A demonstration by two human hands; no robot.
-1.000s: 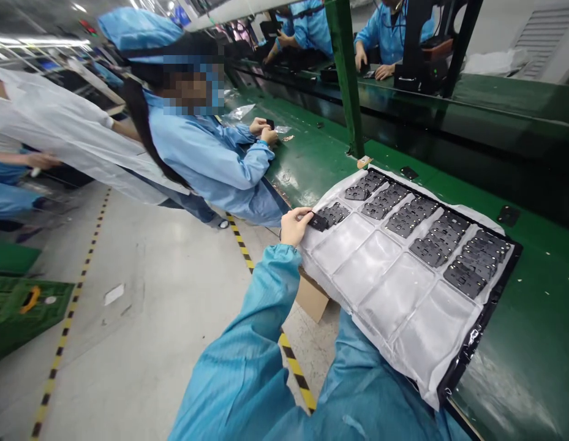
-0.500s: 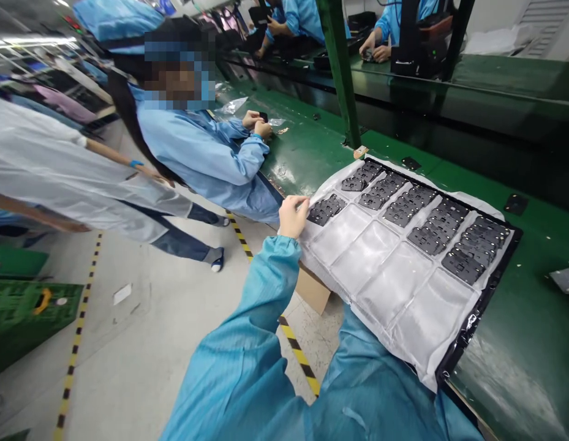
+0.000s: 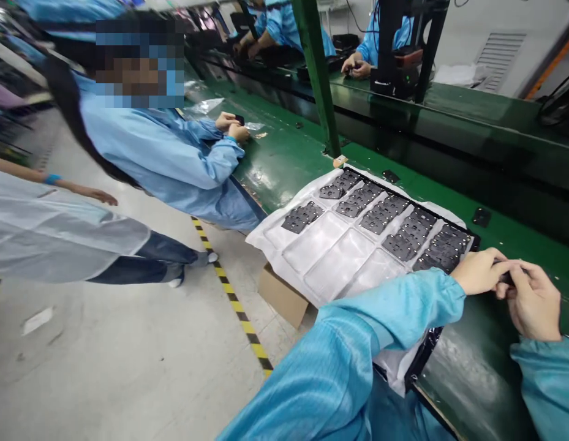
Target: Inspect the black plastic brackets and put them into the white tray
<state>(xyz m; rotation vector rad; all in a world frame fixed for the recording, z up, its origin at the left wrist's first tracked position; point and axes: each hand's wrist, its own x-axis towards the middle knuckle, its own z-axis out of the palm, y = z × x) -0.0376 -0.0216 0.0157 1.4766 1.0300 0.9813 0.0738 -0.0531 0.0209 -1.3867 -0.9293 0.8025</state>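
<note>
A black tray (image 3: 424, 361) lined with white plastic film (image 3: 325, 239) lies on the green bench (image 3: 293, 153). Its far pockets hold rows of small black flat parts (image 3: 394, 220). The near pockets hold nothing. My left hand (image 3: 479, 271) and my right hand (image 3: 535, 300) meet to the right of the tray, over the bench. Both are closed on one small dark part (image 3: 507, 277), most of it hidden by my fingers. My left sleeve crosses the tray's near corner.
A co-worker in a blue coat (image 3: 174, 159) sits at the bench on the left, with both hands on a small part. Another person in white (image 3: 59, 226) stands in the aisle. A cardboard box (image 3: 282, 297) sits under the tray. Loose black parts (image 3: 481, 216) lie on the bench.
My left hand left the tray's left pocket and swung right across the tray to meet my right hand, which came into view. The camera turned right.
</note>
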